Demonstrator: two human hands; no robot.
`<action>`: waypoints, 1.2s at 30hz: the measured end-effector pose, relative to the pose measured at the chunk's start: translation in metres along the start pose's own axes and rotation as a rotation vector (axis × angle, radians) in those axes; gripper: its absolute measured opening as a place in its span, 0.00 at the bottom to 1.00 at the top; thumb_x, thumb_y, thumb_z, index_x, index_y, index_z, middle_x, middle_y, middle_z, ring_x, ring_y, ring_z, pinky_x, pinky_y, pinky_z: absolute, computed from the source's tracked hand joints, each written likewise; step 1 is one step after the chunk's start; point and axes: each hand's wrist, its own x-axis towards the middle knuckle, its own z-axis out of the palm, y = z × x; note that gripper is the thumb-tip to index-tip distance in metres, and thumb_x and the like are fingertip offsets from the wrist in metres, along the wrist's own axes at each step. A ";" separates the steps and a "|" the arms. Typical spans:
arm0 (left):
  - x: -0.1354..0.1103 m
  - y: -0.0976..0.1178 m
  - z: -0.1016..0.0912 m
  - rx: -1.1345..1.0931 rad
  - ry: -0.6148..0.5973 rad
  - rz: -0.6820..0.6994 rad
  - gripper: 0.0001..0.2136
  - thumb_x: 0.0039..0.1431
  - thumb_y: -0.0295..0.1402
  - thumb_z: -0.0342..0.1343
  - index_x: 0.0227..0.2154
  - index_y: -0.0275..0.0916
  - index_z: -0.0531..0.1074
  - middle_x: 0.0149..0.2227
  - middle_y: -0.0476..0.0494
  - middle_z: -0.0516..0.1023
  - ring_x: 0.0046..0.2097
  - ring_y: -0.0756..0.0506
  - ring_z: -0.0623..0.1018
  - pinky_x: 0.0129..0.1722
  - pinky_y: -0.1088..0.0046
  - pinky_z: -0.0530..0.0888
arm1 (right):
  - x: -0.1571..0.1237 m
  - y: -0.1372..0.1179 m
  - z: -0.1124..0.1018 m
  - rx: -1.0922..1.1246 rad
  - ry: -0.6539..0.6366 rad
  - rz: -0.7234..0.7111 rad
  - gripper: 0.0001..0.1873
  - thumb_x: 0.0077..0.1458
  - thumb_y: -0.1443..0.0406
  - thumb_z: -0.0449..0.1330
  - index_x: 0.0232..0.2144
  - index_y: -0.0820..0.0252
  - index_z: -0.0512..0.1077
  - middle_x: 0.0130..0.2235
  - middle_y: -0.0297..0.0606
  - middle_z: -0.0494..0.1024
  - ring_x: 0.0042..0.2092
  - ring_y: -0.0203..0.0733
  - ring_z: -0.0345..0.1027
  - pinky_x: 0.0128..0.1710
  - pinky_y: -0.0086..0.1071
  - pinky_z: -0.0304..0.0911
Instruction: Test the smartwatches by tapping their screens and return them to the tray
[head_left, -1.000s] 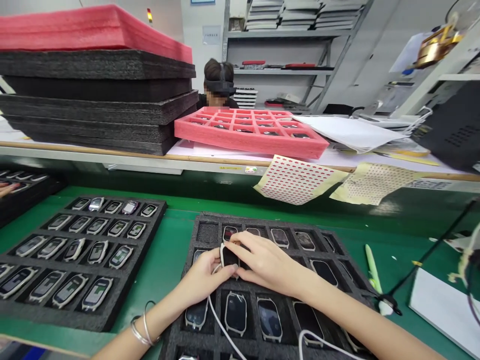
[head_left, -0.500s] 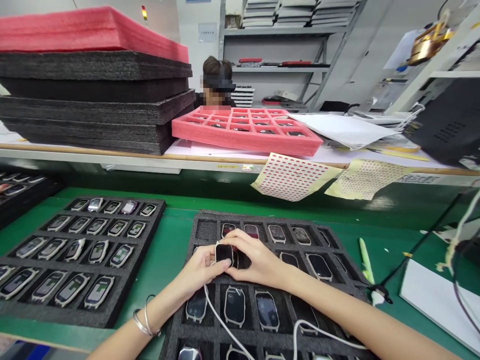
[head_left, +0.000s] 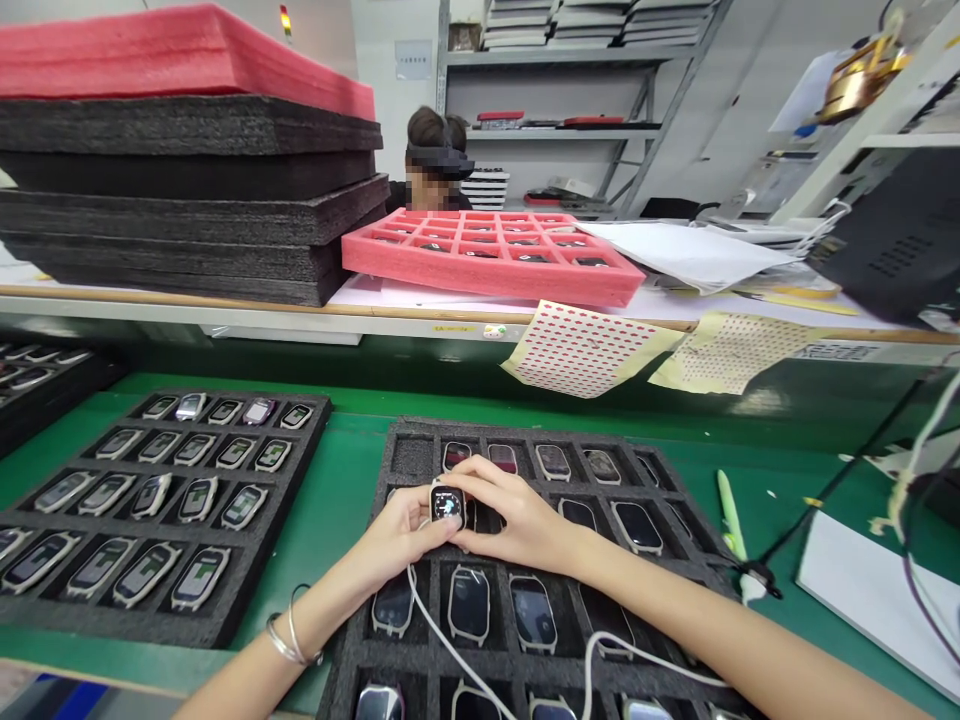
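Observation:
A smartwatch body without a strap (head_left: 448,503) is held upright between my hands, its screen lit with a dial. My left hand (head_left: 405,528) grips it from the left, thumb over the lower edge of the screen. Fingers of my right hand (head_left: 514,515) close on its top and right side. From under my left hand runs a white cable (head_left: 442,645); where it ends is hidden. Below both hands lies a black foam tray (head_left: 499,562) with watch bodies in its compartments, mostly dark-screened.
Another black foam tray (head_left: 251,535) of watches lies at left. A raised shelf (head_left: 420,325) carries stacked black foam trays (head_left: 165,225) and a red foam tray (head_left: 480,275). At right are a green pen (head_left: 727,510), a white board (head_left: 877,600) and cords. A person (head_left: 435,160) sits beyond.
The held watch's screen has gone from dark to showing a lit dial. My hands keep nearly the same grip and place.

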 end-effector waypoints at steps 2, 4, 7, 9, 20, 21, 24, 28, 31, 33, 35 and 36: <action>0.000 0.000 0.000 0.002 0.004 0.010 0.15 0.49 0.42 0.64 0.30 0.34 0.74 0.24 0.52 0.67 0.25 0.52 0.62 0.27 0.77 0.59 | 0.000 0.000 -0.001 -0.022 -0.007 -0.002 0.23 0.57 0.64 0.60 0.54 0.61 0.63 0.46 0.45 0.67 0.46 0.44 0.65 0.45 0.37 0.66; 0.000 -0.001 0.000 0.005 -0.001 0.019 0.15 0.49 0.42 0.64 0.32 0.34 0.74 0.26 0.50 0.70 0.28 0.50 0.66 0.30 0.76 0.61 | 0.000 -0.001 -0.002 -0.033 -0.005 -0.010 0.22 0.58 0.63 0.60 0.54 0.61 0.63 0.46 0.46 0.67 0.46 0.44 0.65 0.45 0.37 0.66; 0.000 -0.002 -0.001 0.014 -0.011 0.031 0.14 0.51 0.41 0.63 0.35 0.34 0.75 0.30 0.47 0.73 0.32 0.48 0.69 0.34 0.75 0.64 | 0.000 0.000 -0.002 -0.054 -0.003 -0.026 0.23 0.58 0.62 0.60 0.54 0.62 0.63 0.46 0.46 0.68 0.46 0.44 0.66 0.44 0.36 0.66; 0.000 -0.003 -0.002 0.025 -0.014 0.038 0.15 0.51 0.41 0.62 0.35 0.34 0.75 0.31 0.46 0.74 0.35 0.46 0.71 0.36 0.74 0.65 | 0.000 0.000 -0.001 -0.080 -0.003 -0.029 0.23 0.58 0.61 0.60 0.54 0.62 0.63 0.46 0.47 0.68 0.46 0.45 0.66 0.44 0.36 0.67; 0.002 -0.010 -0.005 0.124 -0.025 -0.001 0.18 0.48 0.37 0.66 0.39 0.35 0.69 0.30 0.51 0.70 0.27 0.53 0.64 0.27 0.77 0.61 | 0.023 0.005 -0.021 -0.071 0.076 0.105 0.18 0.51 0.65 0.64 0.45 0.60 0.67 0.43 0.41 0.70 0.44 0.44 0.67 0.44 0.36 0.65; 0.002 -0.011 -0.005 0.124 -0.043 -0.018 0.17 0.47 0.36 0.66 0.37 0.35 0.68 0.28 0.52 0.69 0.25 0.53 0.63 0.25 0.77 0.59 | 0.031 0.009 -0.023 -0.084 0.102 0.140 0.17 0.52 0.64 0.64 0.44 0.60 0.68 0.42 0.40 0.70 0.43 0.43 0.67 0.43 0.34 0.65; 0.001 -0.011 -0.005 0.112 -0.069 -0.037 0.16 0.48 0.37 0.65 0.34 0.35 0.67 0.27 0.51 0.68 0.26 0.53 0.64 0.25 0.77 0.60 | 0.057 0.025 -0.015 -0.185 0.087 0.189 0.16 0.53 0.61 0.64 0.43 0.61 0.69 0.42 0.40 0.69 0.43 0.43 0.67 0.44 0.35 0.64; 0.002 -0.011 -0.005 0.102 -0.060 -0.028 0.15 0.49 0.38 0.64 0.36 0.35 0.69 0.29 0.50 0.68 0.28 0.52 0.65 0.27 0.76 0.61 | 0.078 0.037 0.005 -0.299 -0.049 0.177 0.19 0.49 0.61 0.68 0.42 0.63 0.72 0.40 0.43 0.70 0.44 0.48 0.66 0.44 0.40 0.63; 0.002 -0.013 -0.005 0.086 -0.053 -0.015 0.16 0.50 0.38 0.64 0.37 0.34 0.70 0.30 0.49 0.68 0.29 0.51 0.64 0.29 0.75 0.61 | 0.077 0.036 -0.001 -0.395 -0.157 0.160 0.21 0.52 0.60 0.66 0.47 0.62 0.71 0.43 0.45 0.72 0.45 0.50 0.65 0.43 0.41 0.62; 0.003 -0.014 -0.005 0.065 -0.051 -0.007 0.16 0.50 0.38 0.64 0.38 0.35 0.70 0.31 0.49 0.69 0.29 0.51 0.65 0.30 0.75 0.61 | 0.071 0.032 -0.016 -0.465 -0.202 0.176 0.19 0.55 0.62 0.63 0.48 0.63 0.70 0.44 0.47 0.72 0.46 0.51 0.66 0.44 0.42 0.61; 0.003 -0.015 -0.005 0.044 -0.046 0.002 0.17 0.49 0.39 0.64 0.39 0.35 0.70 0.31 0.49 0.69 0.29 0.51 0.65 0.29 0.75 0.61 | 0.065 0.028 -0.029 -0.527 -0.255 0.209 0.12 0.55 0.64 0.63 0.42 0.64 0.73 0.39 0.47 0.75 0.43 0.52 0.68 0.43 0.42 0.60; 0.004 -0.015 -0.005 0.036 -0.044 0.004 0.17 0.49 0.38 0.64 0.39 0.35 0.70 0.30 0.49 0.69 0.28 0.52 0.64 0.29 0.75 0.61 | 0.062 0.027 -0.032 -0.552 -0.285 0.226 0.09 0.54 0.65 0.63 0.37 0.65 0.74 0.36 0.46 0.75 0.41 0.53 0.69 0.41 0.42 0.61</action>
